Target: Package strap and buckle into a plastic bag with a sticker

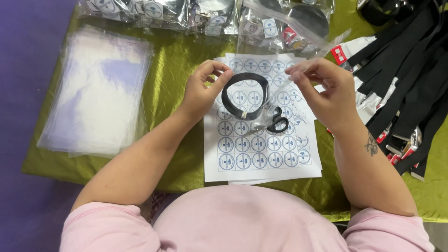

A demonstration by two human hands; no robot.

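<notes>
Over the middle of the green cloth (177, 65), both hands were raised above a white sheet of round blue stickers (261, 154). The left hand (201, 91) had its thumb and forefinger pinched shut on the near-left edge of a clear plastic bag (261, 100), and inside that bag sat a coiled black belt (244, 95), its loop just right of those fingers and not directly touched by them, as far as I could tell. The right hand (326, 91) gripped the bag's far-right edge between fingertips, the other fingers curled loosely; holding the two sides apart seemed to keep the bag taut and the coil flat. Black-handled scissors (273, 123) lay on the sticker sheet just below the bag, close enough to reach.

To the left, a stack of empty clear bags (98, 93) lay flat, apart from the hands. Along the far edge were filled bags (196, 16), each with a sticker on it. To the right, loose black belts (406, 79) sprawled in a heap, probably kept on that side as unpacked stock.
</notes>
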